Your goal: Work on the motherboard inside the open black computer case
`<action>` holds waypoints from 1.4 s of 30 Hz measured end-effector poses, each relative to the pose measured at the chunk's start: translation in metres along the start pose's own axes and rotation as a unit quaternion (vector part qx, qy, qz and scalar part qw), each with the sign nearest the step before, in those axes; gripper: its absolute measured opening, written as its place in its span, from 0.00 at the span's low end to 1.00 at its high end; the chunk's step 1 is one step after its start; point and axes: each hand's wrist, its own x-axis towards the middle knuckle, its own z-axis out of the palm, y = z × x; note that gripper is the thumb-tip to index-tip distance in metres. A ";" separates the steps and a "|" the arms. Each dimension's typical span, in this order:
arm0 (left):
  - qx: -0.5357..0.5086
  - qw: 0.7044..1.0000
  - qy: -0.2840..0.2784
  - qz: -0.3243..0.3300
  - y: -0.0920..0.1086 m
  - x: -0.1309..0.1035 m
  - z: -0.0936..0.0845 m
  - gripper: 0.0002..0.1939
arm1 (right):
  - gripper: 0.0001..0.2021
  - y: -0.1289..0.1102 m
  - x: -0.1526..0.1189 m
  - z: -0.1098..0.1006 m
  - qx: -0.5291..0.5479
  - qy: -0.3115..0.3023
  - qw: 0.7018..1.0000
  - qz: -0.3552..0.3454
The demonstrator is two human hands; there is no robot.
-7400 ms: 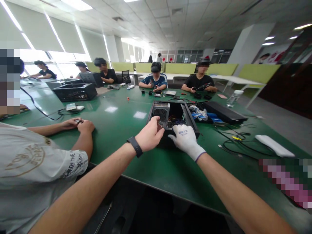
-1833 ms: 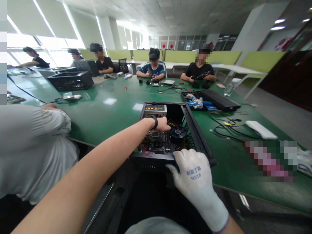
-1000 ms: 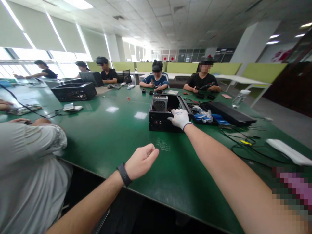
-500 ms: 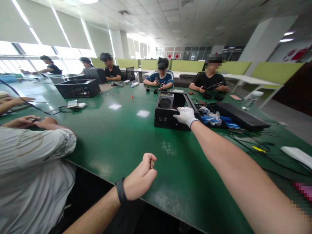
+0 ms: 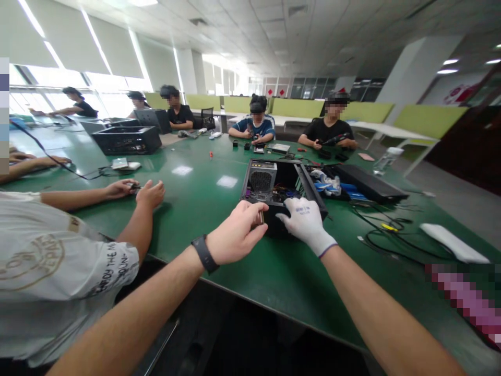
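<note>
A black open-topped computer case lies on the green table in front of me, its power supply and cables showing inside. My right hand, in a white glove, grips the near rim, thumb on the outer side and fingers over the edge. My left hand, bare with a dark wristband, is at the case's near left corner. Between its thumb and fingers is a small thin piece with a brownish edge; its kind is not clear. Whether that piece touches the case cannot be made out.
To the case's right lie a dark panel, gloves, cables and a white object. A water bottle stands farther back. A co-worker's hands are close on my left; other people sit across the table.
The case has slid toward me with my right hand on it. My left hand has risen forward and right to its near corner, still pinching the small piece. The left co-worker's arms have extended right.
</note>
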 end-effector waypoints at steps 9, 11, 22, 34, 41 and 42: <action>0.244 0.958 -0.145 -0.044 0.014 0.070 0.027 0.23 | 0.15 -0.021 -0.126 -0.045 0.009 0.016 1.000 -0.017; 0.298 0.930 -0.209 -0.059 0.018 0.080 0.040 0.21 | 0.14 -0.024 -0.145 -0.053 0.016 0.020 1.000 -0.018; 0.413 0.818 -0.384 -0.110 0.025 0.104 0.088 0.28 | 0.11 -0.035 -0.202 -0.074 0.074 0.019 0.997 -0.014; 0.407 0.799 -0.405 -0.179 -0.050 0.110 0.123 0.32 | 0.10 -0.035 -0.208 -0.073 0.089 0.018 0.996 -0.010; 0.414 0.794 -0.408 -0.177 -0.046 0.108 0.126 0.38 | 0.11 -0.035 -0.207 -0.072 0.091 0.023 0.995 -0.012; 0.414 0.794 -0.408 -0.178 -0.045 0.107 0.125 0.39 | 0.11 -0.035 -0.206 -0.072 0.091 0.024 0.996 -0.012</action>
